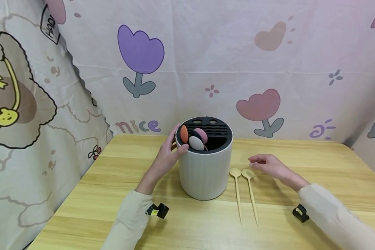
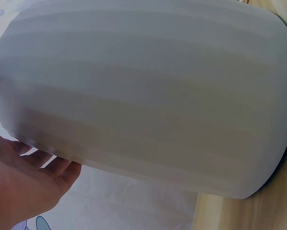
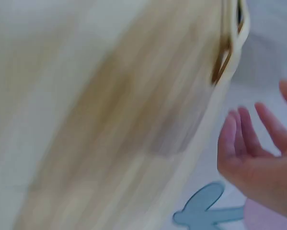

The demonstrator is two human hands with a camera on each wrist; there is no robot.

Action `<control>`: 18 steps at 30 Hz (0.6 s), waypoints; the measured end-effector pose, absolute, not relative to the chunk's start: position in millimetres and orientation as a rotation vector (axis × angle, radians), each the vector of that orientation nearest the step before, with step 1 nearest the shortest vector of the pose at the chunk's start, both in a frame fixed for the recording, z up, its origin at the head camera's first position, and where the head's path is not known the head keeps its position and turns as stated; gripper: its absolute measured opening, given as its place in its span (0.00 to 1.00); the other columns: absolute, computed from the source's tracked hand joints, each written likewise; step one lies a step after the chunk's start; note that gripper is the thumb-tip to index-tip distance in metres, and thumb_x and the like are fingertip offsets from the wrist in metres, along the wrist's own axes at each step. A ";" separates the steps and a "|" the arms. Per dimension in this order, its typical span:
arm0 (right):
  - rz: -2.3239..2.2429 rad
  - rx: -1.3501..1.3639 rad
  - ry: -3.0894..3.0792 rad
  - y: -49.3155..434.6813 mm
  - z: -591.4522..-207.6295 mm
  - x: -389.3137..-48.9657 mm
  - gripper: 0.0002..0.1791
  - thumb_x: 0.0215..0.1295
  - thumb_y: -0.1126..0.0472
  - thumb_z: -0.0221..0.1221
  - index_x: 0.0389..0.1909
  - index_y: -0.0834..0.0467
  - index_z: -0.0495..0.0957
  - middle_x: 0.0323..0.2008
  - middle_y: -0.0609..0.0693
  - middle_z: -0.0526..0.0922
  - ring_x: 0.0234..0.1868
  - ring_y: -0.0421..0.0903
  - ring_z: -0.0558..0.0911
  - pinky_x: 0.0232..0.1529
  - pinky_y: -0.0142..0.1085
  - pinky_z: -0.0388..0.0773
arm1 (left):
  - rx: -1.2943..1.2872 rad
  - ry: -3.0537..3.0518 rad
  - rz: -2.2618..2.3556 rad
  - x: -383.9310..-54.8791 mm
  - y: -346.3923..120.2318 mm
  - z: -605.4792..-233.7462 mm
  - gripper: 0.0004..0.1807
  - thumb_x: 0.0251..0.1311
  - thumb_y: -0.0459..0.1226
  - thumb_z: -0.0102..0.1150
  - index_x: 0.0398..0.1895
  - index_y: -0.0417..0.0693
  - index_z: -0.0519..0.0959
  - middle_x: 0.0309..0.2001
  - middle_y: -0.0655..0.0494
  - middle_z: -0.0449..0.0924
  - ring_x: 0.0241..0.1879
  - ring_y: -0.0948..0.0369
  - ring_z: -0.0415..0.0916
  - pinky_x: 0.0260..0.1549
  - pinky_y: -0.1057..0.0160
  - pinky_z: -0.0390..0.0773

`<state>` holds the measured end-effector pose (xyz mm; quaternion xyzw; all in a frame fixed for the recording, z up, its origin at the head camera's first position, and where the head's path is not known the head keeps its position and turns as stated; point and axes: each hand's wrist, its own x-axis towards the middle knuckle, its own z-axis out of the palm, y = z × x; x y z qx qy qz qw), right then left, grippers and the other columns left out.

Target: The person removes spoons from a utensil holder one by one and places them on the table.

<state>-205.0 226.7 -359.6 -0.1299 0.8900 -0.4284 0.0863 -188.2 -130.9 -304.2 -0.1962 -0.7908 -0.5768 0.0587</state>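
Note:
A white ribbed utensil holder (image 1: 203, 177) with a black slotted top stands upright on the table, and its wall (image 2: 148, 96) fills most of the left wrist view. My left hand (image 1: 167, 156) grips its left side near the top, the thumb at the rim and the fingers around the side (image 2: 33, 177). Several rounded utensil ends, among them an orange one (image 1: 184, 134), a pink one (image 1: 201, 134) and a white one (image 1: 196, 143), show in its opening. Right of it lie two pale yellow spoons (image 1: 239, 191) (image 1: 251, 194). My right hand (image 1: 270, 166) hovers just beyond their bowls, loosely curved and holding nothing.
The wooden table (image 1: 106, 180) has its back edge against a patterned cloth (image 1: 193, 52). More cloth hangs at the left side. Black wrist cameras (image 1: 157, 210) (image 1: 300, 213) hang under both sleeves.

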 end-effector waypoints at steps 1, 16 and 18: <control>-1.303 -0.378 2.669 223.8 -357.8 -201.9 0.25 0.68 0.59 0.57 0.57 0.74 0.72 0.49 0.64 0.80 0.48 0.53 0.79 0.44 0.41 0.78 | -0.594 -2.396 -1.747 -188.0 -130.9 -304.0 0.44 0.59 0.49 0.52 0.77 0.52 0.49 0.74 0.50 0.51 0.71 0.51 0.51 0.65 0.46 0.58; -1.535 -0.536 2.677 185.5 -284.4 -154.5 0.21 0.70 0.57 0.56 0.59 0.64 0.74 0.52 0.55 0.81 0.51 0.43 0.80 0.50 0.28 0.74 | -0.584 -2.406 -1.746 -187.5 -131.3 -303.8 0.43 0.59 0.50 0.52 0.77 0.55 0.49 0.75 0.51 0.51 0.71 0.51 0.52 0.65 0.46 0.58; -1.563 -0.576 2.681 181.5 -275.9 -149.6 0.20 0.69 0.58 0.56 0.58 0.64 0.75 0.50 0.54 0.82 0.49 0.40 0.80 0.50 0.27 0.74 | -0.583 -2.408 -1.742 -187.9 -131.3 -303.7 0.43 0.59 0.50 0.52 0.77 0.55 0.49 0.74 0.51 0.51 0.71 0.51 0.52 0.65 0.46 0.58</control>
